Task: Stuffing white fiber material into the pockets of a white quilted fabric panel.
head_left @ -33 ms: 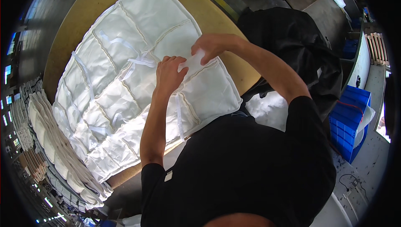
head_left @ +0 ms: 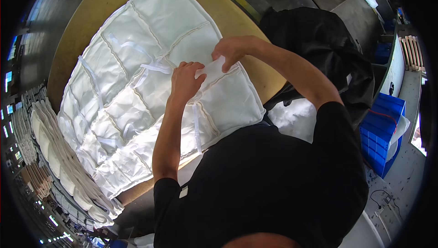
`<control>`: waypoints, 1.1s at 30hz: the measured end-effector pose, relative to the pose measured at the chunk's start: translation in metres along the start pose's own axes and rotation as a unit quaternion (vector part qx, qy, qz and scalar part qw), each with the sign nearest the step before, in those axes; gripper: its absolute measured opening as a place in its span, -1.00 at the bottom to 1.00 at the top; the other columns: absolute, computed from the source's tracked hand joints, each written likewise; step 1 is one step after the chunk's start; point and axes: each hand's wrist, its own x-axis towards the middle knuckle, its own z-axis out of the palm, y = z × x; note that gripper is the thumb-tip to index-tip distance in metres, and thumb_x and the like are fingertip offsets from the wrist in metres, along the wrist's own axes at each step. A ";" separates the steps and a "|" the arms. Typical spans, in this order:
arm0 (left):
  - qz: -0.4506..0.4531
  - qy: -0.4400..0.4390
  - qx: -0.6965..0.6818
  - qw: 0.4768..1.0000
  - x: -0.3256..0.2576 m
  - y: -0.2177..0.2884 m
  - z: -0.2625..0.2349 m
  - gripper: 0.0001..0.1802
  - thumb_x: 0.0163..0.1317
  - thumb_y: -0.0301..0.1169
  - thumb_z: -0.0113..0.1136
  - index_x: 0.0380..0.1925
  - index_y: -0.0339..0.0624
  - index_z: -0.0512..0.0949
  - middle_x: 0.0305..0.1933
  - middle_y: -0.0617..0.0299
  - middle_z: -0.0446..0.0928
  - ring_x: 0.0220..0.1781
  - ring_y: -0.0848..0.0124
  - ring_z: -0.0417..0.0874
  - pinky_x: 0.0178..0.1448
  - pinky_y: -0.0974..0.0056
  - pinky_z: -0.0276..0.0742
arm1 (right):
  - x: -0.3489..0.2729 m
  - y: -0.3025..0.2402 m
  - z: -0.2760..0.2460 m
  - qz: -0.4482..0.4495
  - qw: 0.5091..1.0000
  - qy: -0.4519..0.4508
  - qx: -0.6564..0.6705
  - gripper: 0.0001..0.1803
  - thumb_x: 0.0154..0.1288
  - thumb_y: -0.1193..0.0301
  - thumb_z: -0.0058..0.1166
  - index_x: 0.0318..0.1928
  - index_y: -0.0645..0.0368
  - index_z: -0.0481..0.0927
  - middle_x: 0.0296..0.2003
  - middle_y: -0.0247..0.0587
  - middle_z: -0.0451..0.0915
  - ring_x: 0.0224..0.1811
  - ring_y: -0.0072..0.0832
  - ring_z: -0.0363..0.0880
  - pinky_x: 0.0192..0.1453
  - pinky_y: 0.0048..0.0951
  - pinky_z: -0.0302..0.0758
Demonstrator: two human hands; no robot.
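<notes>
Pinching a fold of the white quilted panel (head_left: 175, 8), the right hand (head_left: 232, 52) sits near the left hand (head_left: 185, 81), which touches the panel; whether it grips, I cannot tell. The panel covers a tan tabletop (head_left: 228, 14). Farther out are a black fabric heap (head_left: 310, 31), blue crate (head_left: 379, 129) and grey floor (head_left: 358, 13). A blank-looking pale tag (head_left: 184, 192) marks the shirt (head_left: 269, 184).

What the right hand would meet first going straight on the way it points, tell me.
Probably the left hand, across the white fabric between them; depth is unclear, so the right hand might pass above.
</notes>
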 end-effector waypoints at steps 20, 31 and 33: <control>0.007 -0.422 -0.157 0.893 0.070 -0.032 -0.023 -0.70 0.23 -0.32 0.26 -0.13 -0.29 0.65 -0.33 0.06 0.67 -0.31 0.16 0.70 -0.19 0.12 0.61 | 0.033 -0.006 -0.038 0.138 0.939 -0.311 0.046 -0.70 0.04 0.25 0.30 -0.34 0.26 0.72 -0.55 -0.08 0.68 -0.54 -0.30 0.72 -0.36 -0.28 0.62; -0.106 -0.558 -0.108 0.816 0.093 -0.029 -0.031 -0.66 0.29 -0.29 0.19 -0.08 -0.33 0.65 -0.35 0.13 0.64 -0.45 0.33 0.64 -0.37 0.25 0.64 | 0.019 -0.013 -0.027 0.120 0.948 -0.271 0.119 -0.67 0.18 0.23 0.26 -0.25 0.29 0.71 -0.48 -0.04 0.66 -0.53 -0.25 0.69 -0.37 -0.26 0.58; -0.090 -0.556 -0.120 0.817 0.093 -0.027 -0.035 -0.66 0.31 -0.26 0.19 -0.08 -0.31 0.65 -0.31 0.16 0.65 -0.39 0.35 0.65 -0.37 0.27 0.65 | 0.022 -0.009 -0.027 0.125 0.944 -0.277 0.126 -0.66 0.21 0.22 0.24 -0.25 0.30 0.71 -0.47 -0.05 0.66 -0.53 -0.25 0.70 -0.36 -0.25 0.58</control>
